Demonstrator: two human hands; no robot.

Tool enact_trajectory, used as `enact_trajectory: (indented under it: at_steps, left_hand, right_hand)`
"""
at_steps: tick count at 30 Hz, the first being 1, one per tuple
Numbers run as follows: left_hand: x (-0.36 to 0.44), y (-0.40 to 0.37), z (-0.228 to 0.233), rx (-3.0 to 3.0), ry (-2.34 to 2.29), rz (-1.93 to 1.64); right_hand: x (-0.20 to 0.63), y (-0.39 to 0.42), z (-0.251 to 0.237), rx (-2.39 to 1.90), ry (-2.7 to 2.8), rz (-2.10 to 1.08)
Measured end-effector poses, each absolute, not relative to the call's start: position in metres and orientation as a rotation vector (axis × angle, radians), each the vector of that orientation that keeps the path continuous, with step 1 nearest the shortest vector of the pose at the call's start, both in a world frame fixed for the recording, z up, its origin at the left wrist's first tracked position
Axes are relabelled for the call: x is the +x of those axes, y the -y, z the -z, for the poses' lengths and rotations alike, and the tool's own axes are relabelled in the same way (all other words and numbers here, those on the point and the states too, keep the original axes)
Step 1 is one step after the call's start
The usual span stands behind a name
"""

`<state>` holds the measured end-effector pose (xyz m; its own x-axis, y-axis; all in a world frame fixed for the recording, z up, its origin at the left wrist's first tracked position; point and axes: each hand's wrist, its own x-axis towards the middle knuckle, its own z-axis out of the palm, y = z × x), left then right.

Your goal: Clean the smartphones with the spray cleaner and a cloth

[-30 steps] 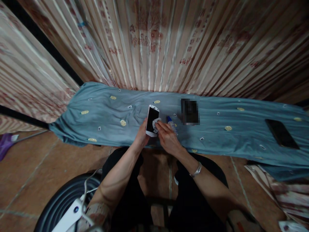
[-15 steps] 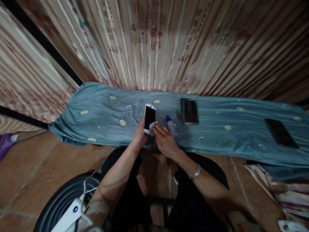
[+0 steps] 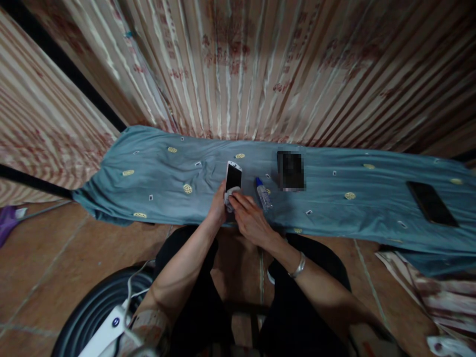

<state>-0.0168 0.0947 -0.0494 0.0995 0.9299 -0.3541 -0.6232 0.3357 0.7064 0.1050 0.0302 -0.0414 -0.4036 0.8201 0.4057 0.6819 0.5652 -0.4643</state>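
Two hands meet over a blue cloth [image 3: 156, 168]: the left hand [image 3: 217, 208] grips a white phone [image 3: 233, 178] upright, the right hand [image 3: 249, 220] pinches a small wipe [image 3: 230, 192] against its lower screen, beside a small bottle [image 3: 263, 193].

Striped curtain [image 3: 238, 64] — dim light, brown tiled floor [image 3: 55, 258]

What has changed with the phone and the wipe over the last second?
The right hand has slid the white wipe from the middle of the screen down to the near end of the white phone. The left hand still holds the phone by its near end. The small bottle and the dark phone lie unmoved on the blue cloth.
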Motion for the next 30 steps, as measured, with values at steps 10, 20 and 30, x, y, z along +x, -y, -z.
enact_trajectory:
  at_steps: [10,20,30]
  left_hand:
    - [-0.005,-0.084,0.033,0.392,-0.925,-1.223]
    - [0.004,-0.076,0.042,0.513,-0.83,-1.242]
    - [0.006,-0.065,0.035,0.694,-0.767,-1.214]
  right_hand:
    - [0.111,-0.039,0.041,-1.25,2.152,-0.281]
    - [0.12,-0.053,0.042,-1.362,2.104,-0.205]
    - [0.132,-0.066,0.045,-1.439,2.054,-0.198]
